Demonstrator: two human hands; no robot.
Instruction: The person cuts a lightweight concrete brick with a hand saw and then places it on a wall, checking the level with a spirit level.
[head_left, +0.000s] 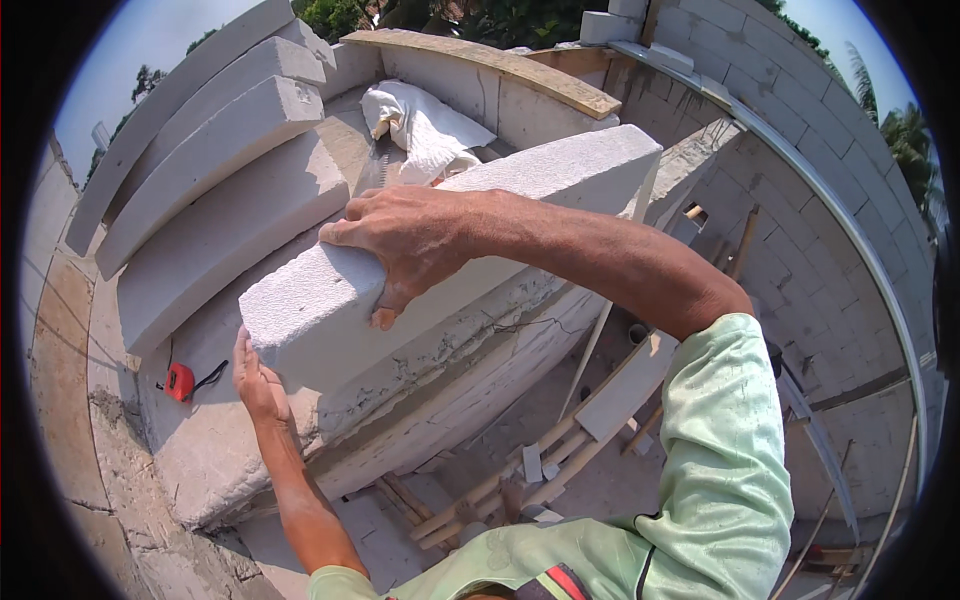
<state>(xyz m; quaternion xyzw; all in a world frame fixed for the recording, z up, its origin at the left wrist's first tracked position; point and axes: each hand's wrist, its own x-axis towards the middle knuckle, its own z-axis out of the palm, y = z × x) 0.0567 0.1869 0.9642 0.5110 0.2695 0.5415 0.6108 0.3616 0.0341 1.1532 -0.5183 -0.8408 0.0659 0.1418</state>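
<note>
A long white aerated concrete block (310, 290) lies along the top of a rough concrete ledge (240, 465). My right hand (405, 235) reaches across and grips it from above, thumb down the near face and fingers over the top. Against the block's left end rests my left hand (262, 385), its fingers stretched out and pointing up. A red tape measure (180, 382) with a black strap sits on the ledge to the left of that hand. Behind the block, a crumpled white sack (415, 120) partly covers a toothed metal edge.
Several more blocks (225, 235) stand stacked at the back left. A wooden plank (490, 65) tops the low wall behind. On the near side the ledge drops to a lower level with wooden poles (500, 490) and a board (630, 385). Block walls (800, 250) rise at right.
</note>
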